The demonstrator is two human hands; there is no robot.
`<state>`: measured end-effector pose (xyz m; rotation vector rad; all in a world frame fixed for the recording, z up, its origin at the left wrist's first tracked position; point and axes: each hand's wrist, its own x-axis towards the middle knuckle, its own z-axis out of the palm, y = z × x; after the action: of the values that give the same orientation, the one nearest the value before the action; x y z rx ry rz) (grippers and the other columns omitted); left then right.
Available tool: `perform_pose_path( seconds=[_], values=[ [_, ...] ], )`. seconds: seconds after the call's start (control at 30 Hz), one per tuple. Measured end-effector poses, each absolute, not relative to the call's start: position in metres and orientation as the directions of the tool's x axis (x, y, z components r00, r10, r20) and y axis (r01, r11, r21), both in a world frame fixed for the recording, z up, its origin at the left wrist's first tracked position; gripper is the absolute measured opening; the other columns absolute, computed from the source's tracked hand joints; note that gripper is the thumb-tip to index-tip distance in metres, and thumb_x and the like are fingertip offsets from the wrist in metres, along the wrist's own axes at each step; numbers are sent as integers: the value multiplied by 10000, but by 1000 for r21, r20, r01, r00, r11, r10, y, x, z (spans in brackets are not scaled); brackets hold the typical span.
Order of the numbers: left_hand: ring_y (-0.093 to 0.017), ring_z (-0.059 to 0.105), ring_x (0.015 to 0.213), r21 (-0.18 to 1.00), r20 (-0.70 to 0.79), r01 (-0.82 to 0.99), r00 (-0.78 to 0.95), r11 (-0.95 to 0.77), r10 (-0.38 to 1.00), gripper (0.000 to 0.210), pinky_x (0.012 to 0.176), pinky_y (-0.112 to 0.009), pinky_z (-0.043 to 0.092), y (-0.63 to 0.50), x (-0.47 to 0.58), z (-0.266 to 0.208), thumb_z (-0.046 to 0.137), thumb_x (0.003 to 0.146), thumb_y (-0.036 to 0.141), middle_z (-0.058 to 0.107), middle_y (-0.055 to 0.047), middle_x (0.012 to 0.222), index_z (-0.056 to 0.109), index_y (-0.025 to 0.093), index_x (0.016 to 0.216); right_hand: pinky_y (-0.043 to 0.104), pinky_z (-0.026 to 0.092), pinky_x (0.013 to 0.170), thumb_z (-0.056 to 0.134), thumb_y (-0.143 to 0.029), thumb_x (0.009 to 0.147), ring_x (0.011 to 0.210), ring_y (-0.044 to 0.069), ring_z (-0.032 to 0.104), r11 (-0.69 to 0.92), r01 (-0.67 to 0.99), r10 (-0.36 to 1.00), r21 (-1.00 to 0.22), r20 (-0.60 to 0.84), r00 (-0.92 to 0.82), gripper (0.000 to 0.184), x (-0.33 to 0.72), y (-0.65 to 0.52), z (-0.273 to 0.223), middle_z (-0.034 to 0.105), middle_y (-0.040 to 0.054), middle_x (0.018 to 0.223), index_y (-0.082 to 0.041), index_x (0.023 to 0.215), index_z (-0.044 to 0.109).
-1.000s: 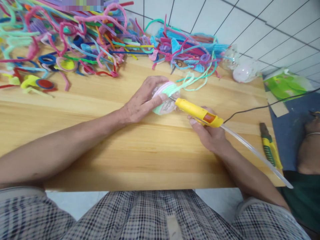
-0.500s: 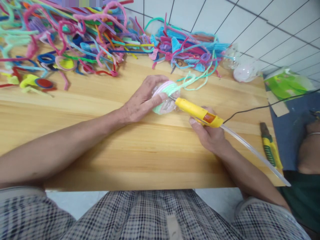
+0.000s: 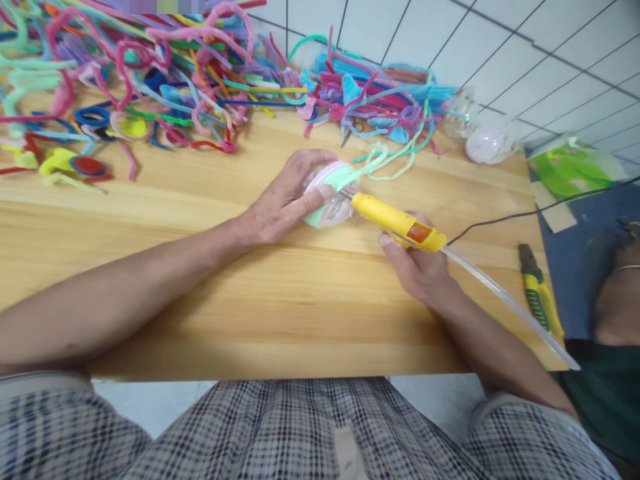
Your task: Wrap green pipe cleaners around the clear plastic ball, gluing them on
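My left hand [image 3: 295, 197] is closed around a clear plastic ball [image 3: 339, 208] partly wrapped in pale pink and mint-green pipe cleaners [image 3: 341, 176]. Loose mint ends of these trail off to the upper right. A yellow hot glue gun [image 3: 390, 220] is gripped in my right hand [image 3: 420, 267], its metal nozzle at the ball close to my left thumb. From the gun's rear sticks a long translucent glue stick [image 3: 510, 307]. Whether glue is coming out cannot be made out, and my right fingers are partly hidden behind the gun.
Piled pipe cleaners [image 3: 200, 73] in many colours cover the table's [image 3: 225, 300] back edge. Two clear balls [image 3: 487, 143] stand at the back right. Yellow-green pliers [image 3: 540, 293] lie by the right edge. A black cord [image 3: 510, 217] runs rightward, towards another person's arm [image 3: 620, 300].
Both hands, the ball and the glue gun stay almost where they were. Only a very slight shift of the gun and the view shows.
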<state>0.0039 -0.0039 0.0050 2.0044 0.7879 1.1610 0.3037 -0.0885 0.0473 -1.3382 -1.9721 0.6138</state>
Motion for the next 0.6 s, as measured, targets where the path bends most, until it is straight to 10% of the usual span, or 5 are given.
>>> perform_pose_path(
  seconds=[0.6],
  values=[
    [-339,588,1553,821,447,157,420,-549,789,662,1374,-563,451,-6,3,8,558,1104,766,640,-122,1619,580,308,1581,381,521,722,726,-398,1011,756,215,633,400,578,916,-711,315,-247,144,302,-88,46,651,-17,864,-300,984,624]
  ],
)
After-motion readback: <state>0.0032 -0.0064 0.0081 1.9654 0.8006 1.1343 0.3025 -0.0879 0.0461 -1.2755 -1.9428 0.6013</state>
